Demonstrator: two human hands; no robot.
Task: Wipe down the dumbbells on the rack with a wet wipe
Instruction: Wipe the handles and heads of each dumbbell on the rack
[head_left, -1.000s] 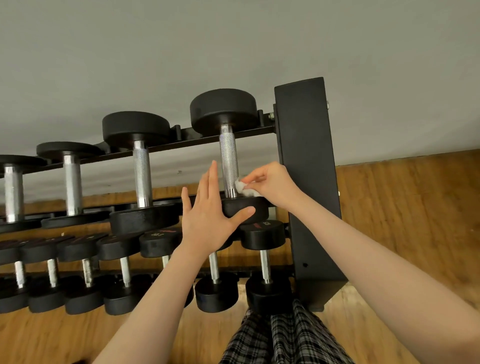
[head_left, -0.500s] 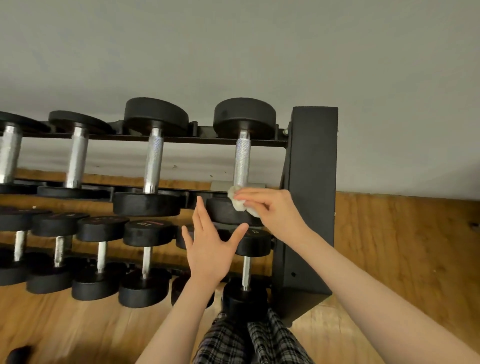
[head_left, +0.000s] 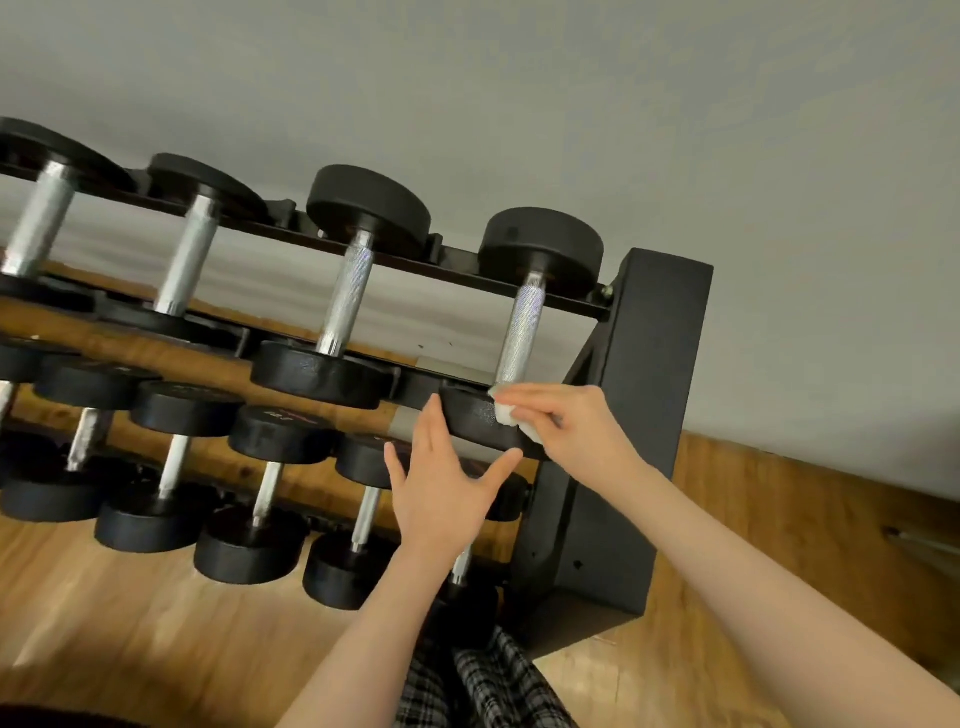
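A black rack (head_left: 654, 395) holds two rows of black dumbbells with silver handles. The rightmost dumbbell of the top row (head_left: 522, 332) lies beside the rack's side panel. My right hand (head_left: 576, 431) pinches a small white wet wipe (head_left: 511, 415) against the near head of that dumbbell, just below the handle. My left hand (head_left: 441, 483) is spread with straight fingers, its fingertips touching the left front of the same head.
Three more large dumbbells (head_left: 345, 296) lie to the left on the top row. Several smaller dumbbells (head_left: 270, 493) fill the lower row. A grey wall stands behind, wooden floor (head_left: 805, 545) to the right and below. My plaid trousers (head_left: 483, 680) show underneath.
The view has tilted and swung, shifting the rack rightward. My right hand with the wipe has slid from the base of the handle onto the near head. My left hand stays open by that head.
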